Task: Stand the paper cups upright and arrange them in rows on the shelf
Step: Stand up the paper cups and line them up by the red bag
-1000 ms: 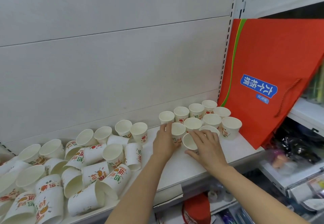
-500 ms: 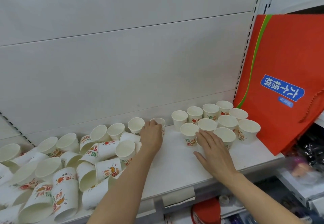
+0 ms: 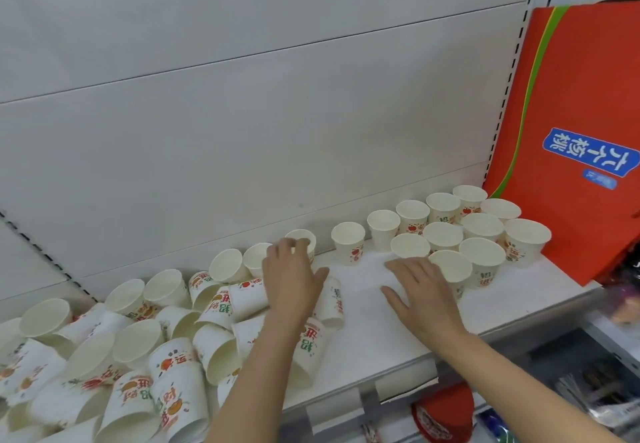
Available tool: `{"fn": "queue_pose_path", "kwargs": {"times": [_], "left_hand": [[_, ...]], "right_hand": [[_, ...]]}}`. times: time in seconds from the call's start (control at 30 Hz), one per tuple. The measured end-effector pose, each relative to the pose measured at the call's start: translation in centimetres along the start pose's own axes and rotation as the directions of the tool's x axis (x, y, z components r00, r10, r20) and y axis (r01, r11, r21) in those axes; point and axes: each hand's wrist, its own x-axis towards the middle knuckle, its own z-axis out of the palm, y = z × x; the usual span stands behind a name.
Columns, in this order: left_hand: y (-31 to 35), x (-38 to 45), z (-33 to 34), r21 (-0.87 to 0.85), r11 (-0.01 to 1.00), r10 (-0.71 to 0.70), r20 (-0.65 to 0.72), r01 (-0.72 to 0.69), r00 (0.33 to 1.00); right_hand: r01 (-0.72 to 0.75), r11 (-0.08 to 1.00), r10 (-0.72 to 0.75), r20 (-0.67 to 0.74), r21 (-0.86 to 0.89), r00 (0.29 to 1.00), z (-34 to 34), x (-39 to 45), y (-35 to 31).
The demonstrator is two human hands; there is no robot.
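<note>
Currently left hand [image 3: 292, 278] fingers [image 3: 291, 245] touch a back cup [image 3: 302, 238], grip unclear, right hand [image 3: 420, 292] lies flat, fingers straight, beside the upright rows [image 3: 481, 231] on the shelf [image 3: 363, 349]; risk: either forearm sweeping loose tipped cups [image 3: 166, 356] off the edge.

The left hand [image 3: 292, 278] hid most of an upright cup [image 3: 304, 237], so any grip was indeterminate. The pile of toppled cups [image 3: 104, 373] ran off the left edge. The orange bag [image 3: 571, 113] was cropped at right; lower-shelf goods [image 3: 588, 380] were blurred.
</note>
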Motion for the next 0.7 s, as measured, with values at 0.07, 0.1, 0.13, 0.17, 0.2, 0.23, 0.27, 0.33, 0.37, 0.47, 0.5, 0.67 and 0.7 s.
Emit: {"fn": "queue_pose_path", "kwargs": {"times": [0.07, 0.1, 0.13, 0.17, 0.2, 0.23, 0.27, 0.33, 0.37, 0.47, 0.5, 0.67, 0.7], "left_hand": [[-1.7, -1.6, -1.6, 0.056, 0.996, -0.078, 0.100, 0.072, 0.992], [-2.2, -2.1, -2.0, 0.064, 0.995, -0.086, 0.160, 0.077, 0.983], [-2.8, -2.5, -2.2, 0.063, 0.995, -0.084, 0.209, 0.073, 0.974], [-3.2, -2.6, -2.3, 0.057, 0.996, -0.078, 0.243, 0.066, 0.967], [-3.5, -2.7, -2.3, 0.051, 0.997, -0.069, 0.264, 0.058, 0.962], [-3.8, -2.8, -2.2, 0.046, 0.998, -0.060, 0.275, 0.049, 0.959], [-4.0, -2.8, -1.9, 0.045, 0.998, -0.053, 0.279, 0.042, 0.959], [-4.3, -2.9, -1.4, 0.052, 0.998, -0.042, 0.258, 0.030, 0.965], [-4.4, -2.9, -1.1, 0.051, 0.998, -0.039, 0.244, 0.027, 0.969], [-4.7, -2.9, -0.3, 0.024, 0.999, -0.049, 0.227, 0.044, 0.973], [-4.8, -2.9, -0.2, 0.004, 0.998, -0.054, 0.224, 0.055, 0.973], [-3.5, -2.6, -0.3, -0.082, 0.996, -0.031, 0.153, 0.044, 0.988], [-2.5, -2.4, -0.4, -0.125, 0.992, 0.002, 0.129, 0.014, 0.992]], "right_hand": [[-0.191, 0.964, 0.152, 0.210, 0.183, 0.966, 1.2, 0.7, -3.1], [-0.331, 0.907, 0.237, 0.336, 0.259, 0.912, 1.8, 1.3, -4.5], [-0.453, 0.839, 0.304, 0.431, 0.302, 0.850, 2.5, 1.8, -5.8], [-0.541, 0.779, 0.350, 0.496, 0.318, 0.795, 3.2, 2.4, -6.9], [-0.592, 0.741, 0.380, 0.529, 0.317, 0.758, 3.8, 3.0, -7.7], [-0.618, 0.726, 0.403, 0.540, 0.303, 0.739, 4.5, 3.4, -8.4], [-0.633, 0.722, 0.420, 0.549, 0.280, 0.723, 5.0, 3.7, -8.9], [-0.679, 0.686, 0.456, 0.575, 0.260, 0.680, 5.7, 4.0, -9.7], [-0.705, 0.655, 0.473, 0.581, 0.270, 0.662, 5.8, 4.0, -10.0], [-0.720, 0.612, 0.505, 0.539, 0.328, 0.674, 5.2, 3.3, -9.9], [-0.702, 0.624, 0.516, 0.494, 0.343, 0.700, 4.7, 2.9, -9.5], [-0.554, 0.741, 0.537, 0.159, 0.381, 0.828, 1.4, -0.6, -5.6], [-0.539, 0.757, 0.542, 0.106, 0.369, 0.834, 1.0, -1.0, -4.9]]}}
